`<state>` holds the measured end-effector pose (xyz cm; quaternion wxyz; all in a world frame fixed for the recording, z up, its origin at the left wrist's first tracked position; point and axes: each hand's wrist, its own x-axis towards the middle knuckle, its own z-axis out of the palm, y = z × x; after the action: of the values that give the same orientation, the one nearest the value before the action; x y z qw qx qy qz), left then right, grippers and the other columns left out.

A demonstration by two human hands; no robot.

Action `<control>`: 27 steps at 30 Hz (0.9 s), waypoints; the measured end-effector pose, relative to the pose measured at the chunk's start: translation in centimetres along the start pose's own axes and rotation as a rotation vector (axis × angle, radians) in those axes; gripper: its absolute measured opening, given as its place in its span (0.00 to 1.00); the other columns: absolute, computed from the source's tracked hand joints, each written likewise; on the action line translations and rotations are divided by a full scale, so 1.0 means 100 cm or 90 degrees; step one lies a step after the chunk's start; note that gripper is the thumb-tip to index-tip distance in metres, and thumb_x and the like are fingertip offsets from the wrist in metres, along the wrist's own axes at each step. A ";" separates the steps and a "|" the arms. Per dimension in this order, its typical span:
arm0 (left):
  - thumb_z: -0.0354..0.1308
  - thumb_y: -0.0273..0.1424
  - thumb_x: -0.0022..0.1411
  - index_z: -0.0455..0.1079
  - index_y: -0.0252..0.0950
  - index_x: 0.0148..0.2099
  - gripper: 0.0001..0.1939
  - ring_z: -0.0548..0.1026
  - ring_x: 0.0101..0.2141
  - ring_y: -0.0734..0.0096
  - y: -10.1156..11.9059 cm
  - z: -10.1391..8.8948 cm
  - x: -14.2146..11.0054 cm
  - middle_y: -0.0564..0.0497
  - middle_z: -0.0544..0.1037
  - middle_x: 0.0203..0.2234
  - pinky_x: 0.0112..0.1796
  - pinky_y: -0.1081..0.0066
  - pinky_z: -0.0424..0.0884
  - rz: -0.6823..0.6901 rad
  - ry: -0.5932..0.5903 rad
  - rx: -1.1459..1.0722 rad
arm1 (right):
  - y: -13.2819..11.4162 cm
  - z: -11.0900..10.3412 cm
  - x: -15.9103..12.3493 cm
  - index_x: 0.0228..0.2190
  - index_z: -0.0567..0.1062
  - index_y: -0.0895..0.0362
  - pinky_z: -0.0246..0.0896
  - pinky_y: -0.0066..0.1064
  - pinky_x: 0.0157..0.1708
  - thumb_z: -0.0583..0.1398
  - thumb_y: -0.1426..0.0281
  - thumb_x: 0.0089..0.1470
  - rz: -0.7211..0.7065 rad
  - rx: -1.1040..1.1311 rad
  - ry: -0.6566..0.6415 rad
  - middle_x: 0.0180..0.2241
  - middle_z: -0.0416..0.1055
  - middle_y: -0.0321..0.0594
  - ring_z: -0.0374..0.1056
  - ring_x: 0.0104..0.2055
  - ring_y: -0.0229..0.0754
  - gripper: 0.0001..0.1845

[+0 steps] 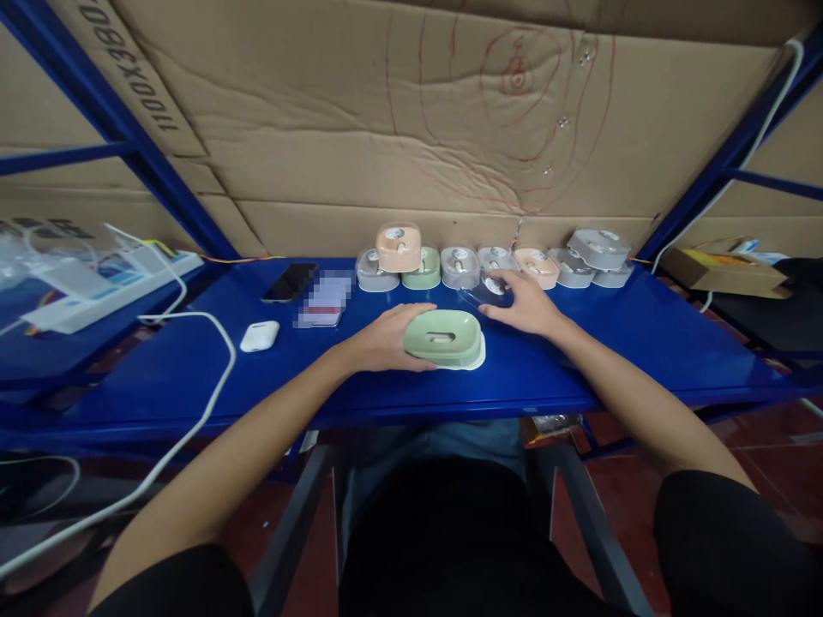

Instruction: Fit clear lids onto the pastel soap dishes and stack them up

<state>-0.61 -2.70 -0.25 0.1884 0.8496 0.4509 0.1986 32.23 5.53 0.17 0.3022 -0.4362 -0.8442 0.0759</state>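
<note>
My left hand (389, 338) is closed around the left end of a light green soap dish (445, 334). The dish sits low over the blue tabletop, with a slot in its middle and a pale rim showing underneath. To its upper right, my right hand (524, 302) grips a clear plastic lid (492, 291) with a round sticker, held apart from the dish and tilted. Part of the lid is hidden by my fingers. Behind my hands stands a row of similar lidded dishes, among them a peach one (399, 248) on top and a green one (421, 268).
Stacked grey dishes (601, 248) stand at the back right. A white earbud case (260, 336), a dark phone (289, 282) and a blurred-out phone (327, 300) lie on the left. A white cable (215, 403) hangs over the left edge. Cardboard (309, 111) closes the back.
</note>
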 end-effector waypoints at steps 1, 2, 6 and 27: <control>0.78 0.56 0.52 0.65 0.40 0.76 0.56 0.70 0.71 0.30 0.001 0.000 0.000 0.37 0.75 0.70 0.73 0.37 0.61 -0.004 0.000 0.009 | -0.002 0.000 -0.001 0.64 0.78 0.56 0.76 0.65 0.60 0.71 0.45 0.54 -0.012 0.014 0.012 0.61 0.81 0.57 0.78 0.59 0.68 0.44; 0.77 0.57 0.53 0.66 0.40 0.76 0.55 0.70 0.71 0.31 0.001 0.000 -0.001 0.38 0.76 0.69 0.73 0.37 0.61 -0.009 0.005 0.015 | -0.004 0.000 -0.001 0.64 0.78 0.55 0.76 0.65 0.60 0.71 0.44 0.54 -0.027 0.026 0.023 0.61 0.80 0.56 0.79 0.58 0.67 0.44; 0.74 0.58 0.56 0.66 0.37 0.76 0.53 0.70 0.70 0.33 0.000 0.003 0.000 0.37 0.76 0.69 0.72 0.40 0.63 -0.028 0.068 0.016 | -0.010 0.003 -0.003 0.64 0.78 0.53 0.77 0.63 0.59 0.70 0.45 0.55 -0.072 0.054 0.071 0.60 0.81 0.54 0.79 0.58 0.65 0.42; 0.71 0.55 0.60 0.63 0.32 0.78 0.53 0.75 0.62 0.37 0.015 0.021 -0.006 0.34 0.77 0.61 0.67 0.44 0.71 0.052 0.048 0.148 | -0.011 0.003 -0.004 0.61 0.78 0.53 0.77 0.61 0.58 0.70 0.44 0.54 -0.071 0.059 0.148 0.56 0.83 0.52 0.80 0.53 0.62 0.41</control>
<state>1.15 -4.26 -1.37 0.0631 0.8754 0.4426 0.1839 31.45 4.57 0.16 0.4214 -0.3802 -0.8220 0.0473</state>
